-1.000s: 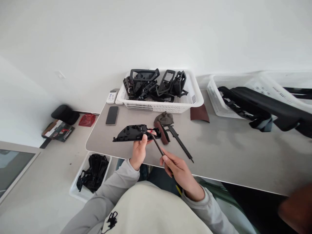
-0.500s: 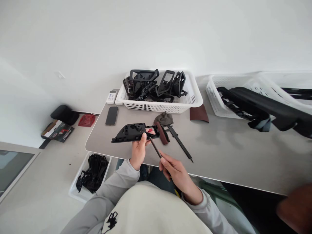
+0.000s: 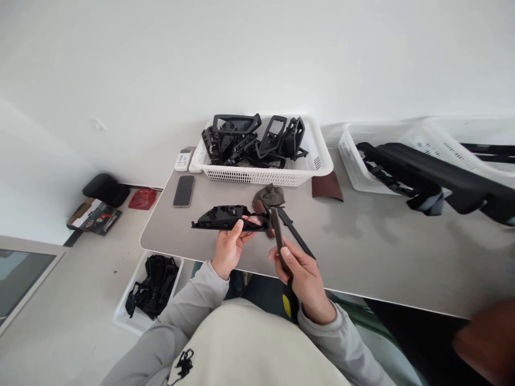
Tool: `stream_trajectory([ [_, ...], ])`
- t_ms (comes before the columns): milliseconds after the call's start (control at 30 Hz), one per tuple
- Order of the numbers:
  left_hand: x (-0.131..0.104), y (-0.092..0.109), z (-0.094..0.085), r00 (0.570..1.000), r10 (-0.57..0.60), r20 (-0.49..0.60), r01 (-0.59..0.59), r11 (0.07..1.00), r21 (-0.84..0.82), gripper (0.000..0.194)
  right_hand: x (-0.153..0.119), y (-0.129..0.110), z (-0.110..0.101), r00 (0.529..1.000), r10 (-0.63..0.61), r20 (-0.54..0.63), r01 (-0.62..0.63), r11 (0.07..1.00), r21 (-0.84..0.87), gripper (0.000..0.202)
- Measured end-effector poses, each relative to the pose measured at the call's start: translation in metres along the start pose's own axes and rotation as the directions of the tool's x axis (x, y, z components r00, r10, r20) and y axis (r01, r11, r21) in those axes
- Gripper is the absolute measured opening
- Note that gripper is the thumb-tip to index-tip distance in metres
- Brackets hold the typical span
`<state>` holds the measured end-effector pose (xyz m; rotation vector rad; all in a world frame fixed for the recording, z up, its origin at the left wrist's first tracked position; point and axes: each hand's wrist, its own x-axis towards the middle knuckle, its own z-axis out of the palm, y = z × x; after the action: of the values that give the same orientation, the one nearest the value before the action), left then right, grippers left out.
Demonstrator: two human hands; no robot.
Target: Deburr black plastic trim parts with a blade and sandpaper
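My left hand (image 3: 229, 249) grips a black plastic trim piece (image 3: 219, 217) by its right part, thumb on top and fingers beneath, above the table's front edge. In my right hand (image 3: 301, 276) is a flat file (image 3: 277, 225), its dark blade pointing up and its black-and-yellow handle running below the palm. The blade stands just right of the trim piece's end, apart from it as far as I can see. Behind the file lie a caliper (image 3: 298, 236), a dark red strip (image 3: 259, 208) and a crumpled grey cloth (image 3: 270, 195), partly covered.
A white basket (image 3: 257, 176) of black frames stands at the back, a phone (image 3: 183, 191) to its left and a dark red sheet (image 3: 328, 187) to its right. Baskets with long black parts (image 3: 434, 169) fill the right. A white bin (image 3: 132, 321) sits below left.
The file has come out of the trim piece's opening and moved right, its blade now upright and turned flat side toward me. The trim piece has shifted slightly right and tilted.
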<state>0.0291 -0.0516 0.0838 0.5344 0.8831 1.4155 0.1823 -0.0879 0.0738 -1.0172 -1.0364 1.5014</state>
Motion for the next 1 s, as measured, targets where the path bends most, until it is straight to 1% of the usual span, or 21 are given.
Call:
stream_trajectory([
  [67,-0.001,0.000,-0.001,0.999,-0.028,0.035,0.027,1.000,0.010,0.033,0.006,-0.001,0.003,0.999,-0.045,-0.026,0.046,0.998,0.043,0.048],
  [133,-0.002,0.000,-0.002,0.997,-0.051,0.063,0.049,0.999,0.023,0.030,0.011,-0.001,0.006,0.998,-0.063,-0.021,0.065,0.995,0.071,0.046],
  [267,-0.002,0.000,-0.006,0.992,-0.081,0.096,0.079,0.997,0.025,0.027,0.013,-0.001,0.011,0.997,-0.068,-0.021,0.069,0.997,0.043,0.044],
  [400,-0.002,-0.003,-0.003,0.997,-0.058,0.052,0.057,0.998,0.020,0.031,0.011,0.001,0.014,0.996,-0.084,-0.006,0.084,0.996,-0.003,0.045],
  [533,-0.004,-0.008,0.004,0.999,0.031,-0.038,-0.029,0.999,0.032,0.036,0.010,0.003,0.015,0.996,-0.086,0.011,0.086,0.996,-0.018,0.048],
  [567,-0.004,-0.009,0.005,0.998,0.047,-0.050,-0.045,0.998,0.035,0.038,0.010,0.004,0.014,0.996,-0.087,0.010,0.087,0.996,-0.019,0.049],
  [633,-0.005,-0.009,0.005,0.998,0.053,-0.038,-0.051,0.998,0.044,0.041,0.010,0.006,0.014,0.996,-0.091,0.005,0.091,0.996,-0.018,0.049],
  [767,-0.004,-0.007,0.003,1.000,0.005,0.009,-0.005,0.999,0.033,0.043,0.010,0.010,0.014,0.997,-0.078,-0.001,0.078,0.997,-0.008,0.049],
  [900,-0.004,-0.007,0.002,0.997,-0.078,-0.009,0.078,0.994,0.074,0.044,0.011,0.012,0.015,0.997,-0.071,0.008,0.071,0.997,-0.013,0.051],
  [1000,-0.003,-0.008,0.002,0.995,-0.097,-0.008,0.098,0.993,0.072,0.043,0.011,0.013,0.013,0.996,-0.088,0.022,0.089,0.995,-0.053,0.050],
])
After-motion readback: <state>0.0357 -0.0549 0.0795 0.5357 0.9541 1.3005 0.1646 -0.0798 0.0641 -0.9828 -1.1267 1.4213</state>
